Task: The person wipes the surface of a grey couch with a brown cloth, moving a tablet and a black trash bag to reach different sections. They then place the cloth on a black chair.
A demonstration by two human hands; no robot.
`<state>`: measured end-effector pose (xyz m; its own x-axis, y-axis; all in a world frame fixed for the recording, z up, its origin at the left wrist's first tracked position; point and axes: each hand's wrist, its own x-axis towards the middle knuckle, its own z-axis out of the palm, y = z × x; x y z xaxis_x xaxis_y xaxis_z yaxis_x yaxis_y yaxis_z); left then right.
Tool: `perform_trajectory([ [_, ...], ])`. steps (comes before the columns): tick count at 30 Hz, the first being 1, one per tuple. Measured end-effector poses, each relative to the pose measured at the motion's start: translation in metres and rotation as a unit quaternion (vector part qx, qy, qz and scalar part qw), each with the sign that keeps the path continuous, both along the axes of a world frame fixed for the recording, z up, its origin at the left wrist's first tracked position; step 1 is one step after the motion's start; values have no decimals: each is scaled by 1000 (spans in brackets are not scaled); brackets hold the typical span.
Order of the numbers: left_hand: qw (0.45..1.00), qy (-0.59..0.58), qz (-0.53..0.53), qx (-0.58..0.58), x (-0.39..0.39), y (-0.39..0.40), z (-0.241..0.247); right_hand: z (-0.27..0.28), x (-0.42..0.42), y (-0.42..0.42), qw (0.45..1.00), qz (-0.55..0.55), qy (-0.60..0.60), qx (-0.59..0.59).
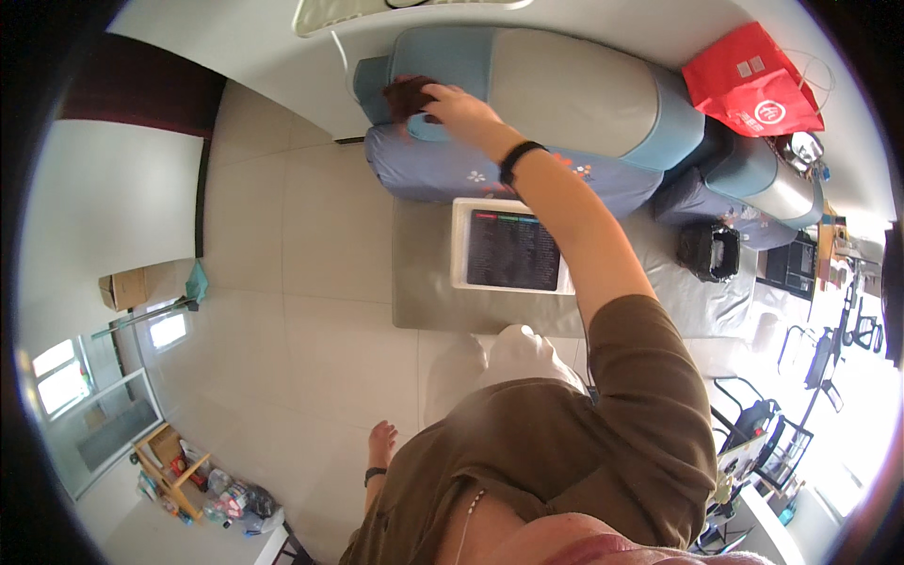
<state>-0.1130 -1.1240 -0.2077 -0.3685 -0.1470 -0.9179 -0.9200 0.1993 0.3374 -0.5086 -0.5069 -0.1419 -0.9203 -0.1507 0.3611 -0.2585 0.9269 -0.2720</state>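
My right hand (459, 109) reaches out over the left end of the sofa (572, 92) and holds a dark brown cloth (412, 97) against its blue and beige backrest. The cloth is bunched and a little blurred. A flowered purple-blue cover (438, 166) lies over the sofa seat beneath my forearm. My left hand (383, 439) hangs low at my side over the tiled floor, fingers loosely bent, with nothing seen in it. Between me and the sofa, a white tray-like frame (460, 247) with a dark panel bearing writing rests on a low grey surface (424, 282).
A red paper bag (756, 85) stands by the sofa's right end. A black-lined bin (710, 251) sits on the grey surface's right part. A white cord (342, 60) hangs beside the backrest. At far left are a cardboard box (123, 289) and a wooden rack (173, 473).
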Motion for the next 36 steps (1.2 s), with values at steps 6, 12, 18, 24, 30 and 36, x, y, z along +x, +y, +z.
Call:
perform_trajectory([
  [6,998,-7,-51,-34,-38,23,11,-37,179,150,944,-283,-51,-163],
  [12,996,-14,-79,-44,-57,37,13,-133,341,316,726,-652,106,-191],
  [18,991,4,-116,-62,-64,61,29,-163,258,290,792,-599,-118,20],
  [24,990,5,-133,-48,-65,91,33,-82,91,66,884,-287,-325,176],
  [30,985,26,-158,-70,-76,113,40,-50,85,6,840,-281,-164,-434],
  [36,984,1,-155,-83,-74,98,36,-54,233,172,840,-345,-45,-416],
])
